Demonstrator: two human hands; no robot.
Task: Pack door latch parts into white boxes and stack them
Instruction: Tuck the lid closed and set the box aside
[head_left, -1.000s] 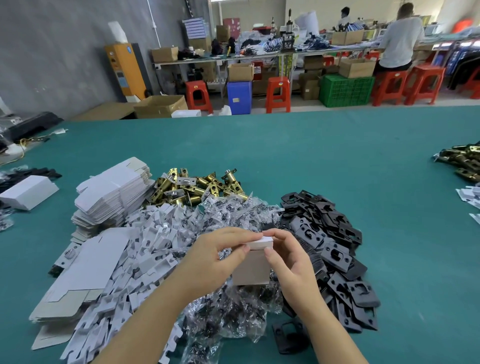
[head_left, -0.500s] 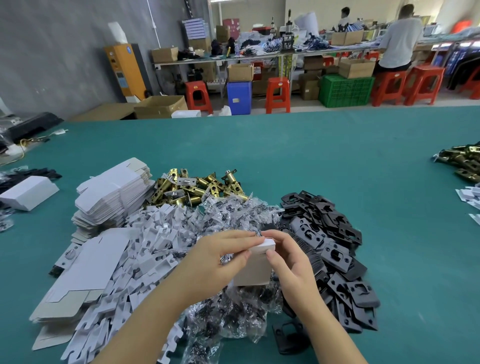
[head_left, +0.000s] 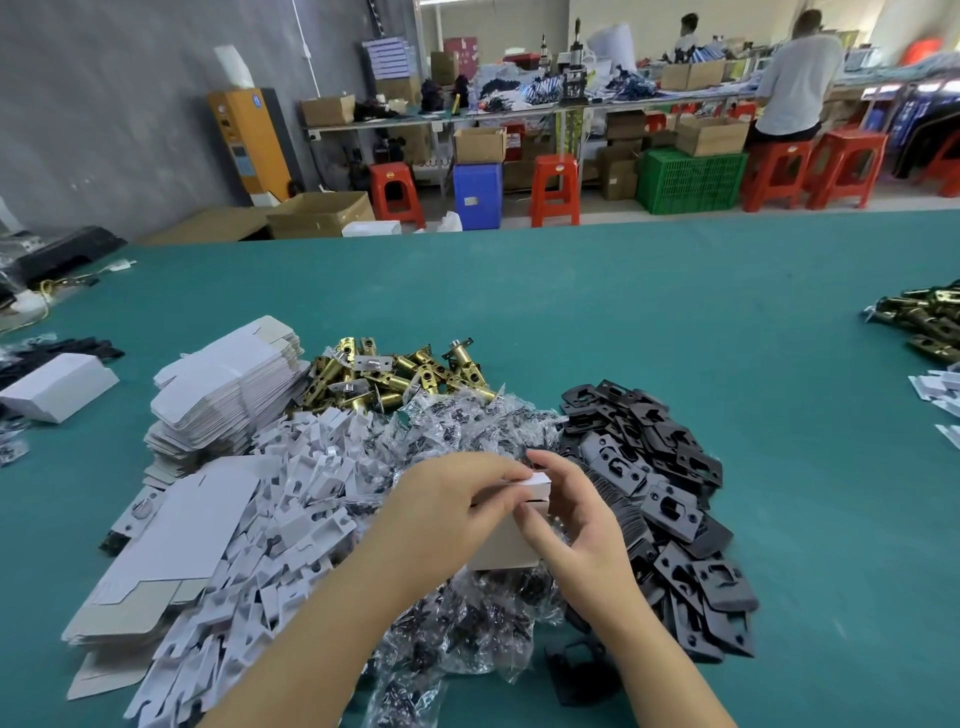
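Both hands hold the small white cardboard box at six o'clock above the teal worktop: left hand grip pinching its top flap, right hand grip likewise. Risk: flap mis-tucks and creases if fingers slip.

Head view, close, facing forward-down over table.

grey wall, red stools, green crate
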